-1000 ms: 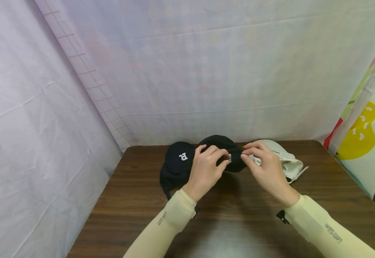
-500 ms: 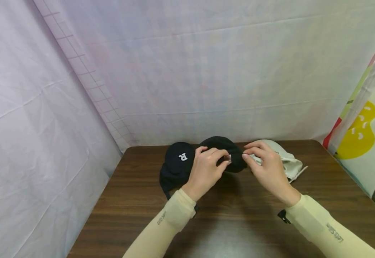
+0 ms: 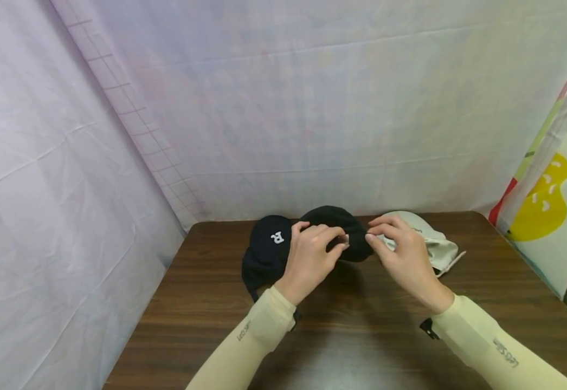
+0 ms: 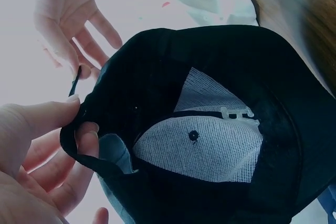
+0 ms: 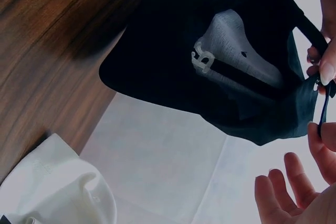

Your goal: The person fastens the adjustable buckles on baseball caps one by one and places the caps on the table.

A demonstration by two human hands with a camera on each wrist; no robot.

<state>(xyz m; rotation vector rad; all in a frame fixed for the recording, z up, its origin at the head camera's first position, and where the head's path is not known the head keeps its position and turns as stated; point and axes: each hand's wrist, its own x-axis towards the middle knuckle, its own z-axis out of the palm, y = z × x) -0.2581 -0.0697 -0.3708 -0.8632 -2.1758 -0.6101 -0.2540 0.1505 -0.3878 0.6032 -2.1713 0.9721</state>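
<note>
A black baseball cap (image 3: pixel 329 215) is held up between both hands, its inside turned toward the left wrist camera. That view shows white mesh lining (image 4: pixel 210 148) within it. Thumb and fingers of my left hand (image 3: pixel 313 254) pinch the adjustment strap (image 4: pixel 71 148) at the cap's back. My right hand (image 3: pixel 404 254) pinches the thin free end of the strap (image 5: pixel 324 109) between thumb and index finger, its other fingers spread. Something small and metallic, perhaps a buckle, shows beside the left fingertips in the right wrist view; its details are hard to make out.
A navy cap (image 3: pixel 264 250) with a white R lies left of the black one on the brown wooden table (image 3: pixel 205 309). At the right lies an off-white cap (image 3: pixel 439 250), partly behind my right hand. White cloth (image 3: pixel 313 108) hangs behind the table.
Almost nothing differs. Both hands keep their pinch on the strap, with only slight shifts of the fingers and cap.
</note>
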